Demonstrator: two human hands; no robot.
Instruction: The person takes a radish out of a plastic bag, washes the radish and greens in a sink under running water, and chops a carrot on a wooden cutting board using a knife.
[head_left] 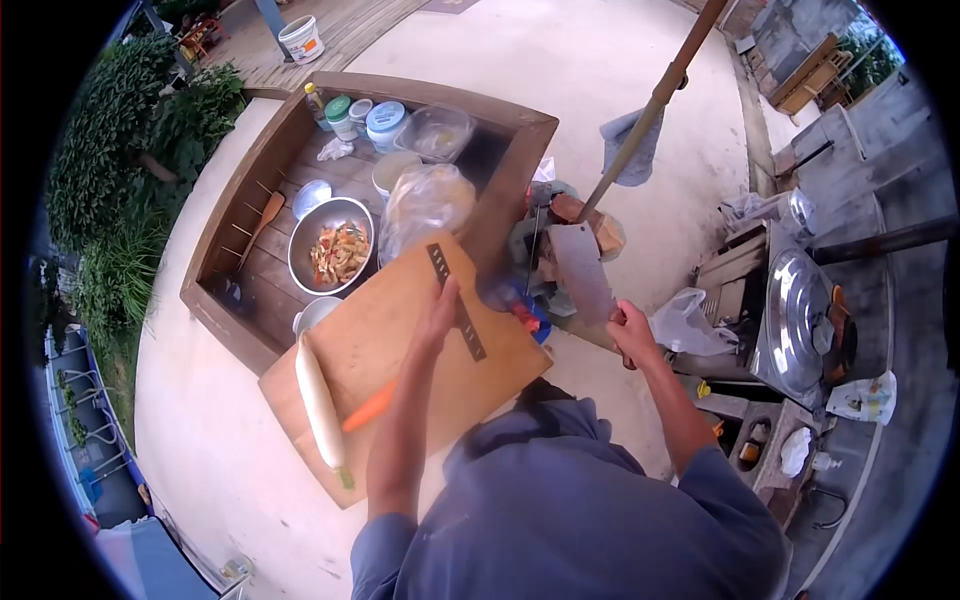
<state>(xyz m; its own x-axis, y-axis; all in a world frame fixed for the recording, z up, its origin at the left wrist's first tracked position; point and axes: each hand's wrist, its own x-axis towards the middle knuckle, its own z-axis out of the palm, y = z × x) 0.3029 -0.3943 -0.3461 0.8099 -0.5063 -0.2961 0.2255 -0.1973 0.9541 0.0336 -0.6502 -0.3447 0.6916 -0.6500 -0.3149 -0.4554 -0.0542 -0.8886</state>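
Note:
My right hand (632, 332) is closed round the handle of a cleaver (582, 272), its broad blade raised beside the board, apart from it. Over the wooden cutting board (510, 375), my left hand (437, 318) has its fingers closed at a dark, flat strip with slots (467, 335); part of the strip is hidden by the hand. A long white radish (318, 400) with a green tip lies along the board's left side. Beside it lies a carrot (368, 408), partly covered by my left forearm.
The board overlaps a wooden-framed platform (235, 330) holding a metal bowl (333, 246) of cut food, a wooden spatula (262, 222), a plastic bag (425, 205) and several tubs. A pole (650, 115) rises beyond the cleaver. At right stands a stove with a lidded wok (797, 320).

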